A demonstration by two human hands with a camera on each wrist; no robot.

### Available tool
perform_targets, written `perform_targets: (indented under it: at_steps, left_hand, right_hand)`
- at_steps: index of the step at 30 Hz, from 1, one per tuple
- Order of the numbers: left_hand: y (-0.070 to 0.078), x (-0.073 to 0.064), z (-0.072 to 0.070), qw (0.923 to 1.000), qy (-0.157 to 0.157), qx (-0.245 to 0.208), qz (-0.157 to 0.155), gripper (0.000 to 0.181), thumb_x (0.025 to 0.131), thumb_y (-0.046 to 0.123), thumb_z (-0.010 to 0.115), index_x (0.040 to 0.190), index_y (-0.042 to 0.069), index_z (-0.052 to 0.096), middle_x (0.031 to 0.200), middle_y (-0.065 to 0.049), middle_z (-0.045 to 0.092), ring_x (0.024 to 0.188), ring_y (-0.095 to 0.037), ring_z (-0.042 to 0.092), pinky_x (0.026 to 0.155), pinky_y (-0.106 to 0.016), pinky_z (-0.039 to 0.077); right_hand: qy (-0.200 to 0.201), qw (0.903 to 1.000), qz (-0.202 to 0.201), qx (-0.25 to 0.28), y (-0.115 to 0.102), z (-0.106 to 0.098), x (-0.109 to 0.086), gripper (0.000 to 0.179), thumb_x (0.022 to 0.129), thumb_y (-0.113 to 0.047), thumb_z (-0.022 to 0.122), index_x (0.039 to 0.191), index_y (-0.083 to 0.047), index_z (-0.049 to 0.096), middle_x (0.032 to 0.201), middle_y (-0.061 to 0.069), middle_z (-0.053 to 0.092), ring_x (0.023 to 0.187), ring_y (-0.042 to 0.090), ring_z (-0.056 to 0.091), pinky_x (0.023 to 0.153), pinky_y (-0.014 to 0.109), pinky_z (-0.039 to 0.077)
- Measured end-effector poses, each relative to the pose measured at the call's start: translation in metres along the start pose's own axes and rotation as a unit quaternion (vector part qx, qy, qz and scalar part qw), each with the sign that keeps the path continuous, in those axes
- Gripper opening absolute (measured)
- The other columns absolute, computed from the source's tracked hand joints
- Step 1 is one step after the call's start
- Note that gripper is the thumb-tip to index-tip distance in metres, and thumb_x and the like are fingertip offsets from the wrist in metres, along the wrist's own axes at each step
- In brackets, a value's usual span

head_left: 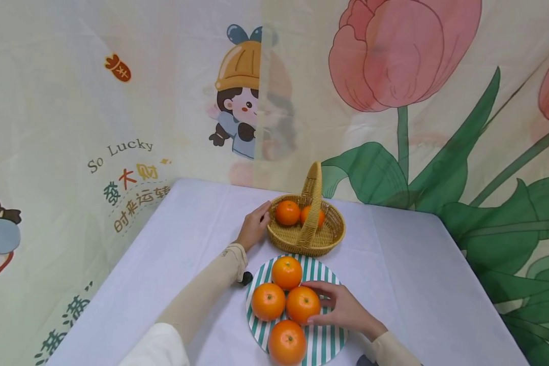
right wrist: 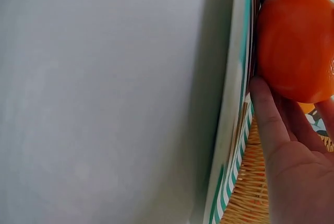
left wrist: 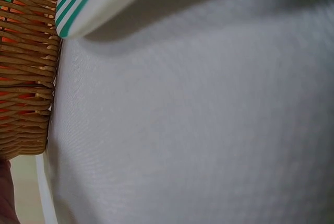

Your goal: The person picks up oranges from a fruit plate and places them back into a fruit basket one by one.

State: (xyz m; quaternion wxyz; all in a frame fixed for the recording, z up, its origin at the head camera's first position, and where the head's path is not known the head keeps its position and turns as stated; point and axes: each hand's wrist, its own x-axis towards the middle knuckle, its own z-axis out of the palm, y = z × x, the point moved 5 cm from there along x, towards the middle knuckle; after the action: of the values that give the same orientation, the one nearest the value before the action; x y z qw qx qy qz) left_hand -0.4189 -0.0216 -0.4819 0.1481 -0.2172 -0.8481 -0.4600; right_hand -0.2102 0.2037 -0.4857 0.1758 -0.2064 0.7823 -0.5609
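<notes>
Plate point(head_left: 333, 341), round, white with green stripes, carries four glossy round oranges point(head_left: 286, 341), one at its near edge. Right hand point(head_left: 344, 308): thumb and fingers grip the right-most orange point(head_left: 303, 305) from the plate's right edge, presumably because neighbours crowd its other sides. Left hand point(head_left: 252, 227): fingers fairly straight, touching the left side of a tan woven oval basket point(head_left: 311, 250), likely to steady it. Basket stands toward the white cloth-covered worktop's point(head_left: 389, 249) far edge; two oranges point(head_left: 287, 212) inside, its wall probably checking any roll.
</notes>
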Motion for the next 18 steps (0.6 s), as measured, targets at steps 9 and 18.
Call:
perform_targets:
  at_steps: [9, 18]
  left_hand:
    - [-0.001, 0.0, 0.002, 1.0, 0.001, -0.002, -0.006, 0.041, 0.101, 0.01, 0.049, 0.14, -0.001, 0.05, 0.144, -0.013, 0.049, 0.133, -0.023, 0.045, 0.109, -0.036, 0.038]
    - [-0.001, 0.0, 0.001, 1.0, 0.002, -0.003, -0.001, 0.041, 0.101, 0.011, 0.048, 0.141, 0.0, 0.049, 0.144, -0.012, 0.049, 0.133, -0.022, 0.045, 0.109, -0.035, 0.038]
  right_hand:
    - [-0.001, 0.9999, 0.014, 0.003, 0.002, -0.002, -0.002, 0.062, 0.08, -0.02, 0.082, 0.136, -0.013, 0.057, 0.134, 0.005, 0.058, 0.118, 0.02, 0.057, 0.092, 0.03, 0.053]
    - [0.05, 0.9983, 0.017, -0.024, -0.01, -0.031, -0.01, 0.064, 0.08, -0.018, 0.082, 0.137, -0.007, 0.054, 0.134, 0.006, 0.058, 0.114, 0.018, 0.059, 0.092, 0.029, 0.053]
